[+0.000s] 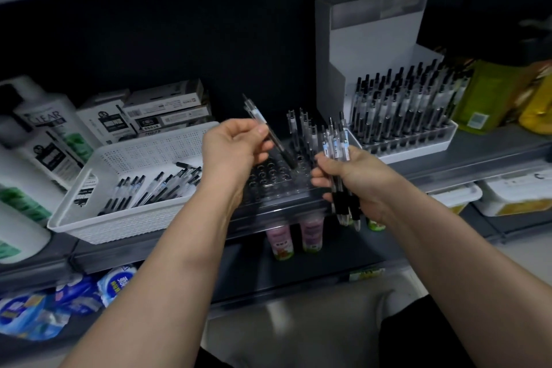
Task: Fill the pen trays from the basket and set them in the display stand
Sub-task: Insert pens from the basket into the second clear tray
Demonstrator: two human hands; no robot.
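A clear pen tray (273,179) with rows of round holes lies on the shelf between my hands; several pens (304,131) stand upright in its back row. My left hand (233,148) holds a single pen (277,145) tilted, its tip at a hole in the tray. My right hand (348,176) grips a bundle of pens (339,143) upright at the tray's right side. The white perforated basket (140,218) on the left holds several loose pens (155,191). The white display stand (385,89) at the right carries a full tray of pens (409,116).
Shampoo bottles (44,140) and small cardboard boxes (167,110) stand behind the basket. Yellow-green packets (501,92) sit right of the stand. Drink bottles (295,236) and blue packs (59,302) fill the lower shelf. White tubs (513,194) sit lower right.
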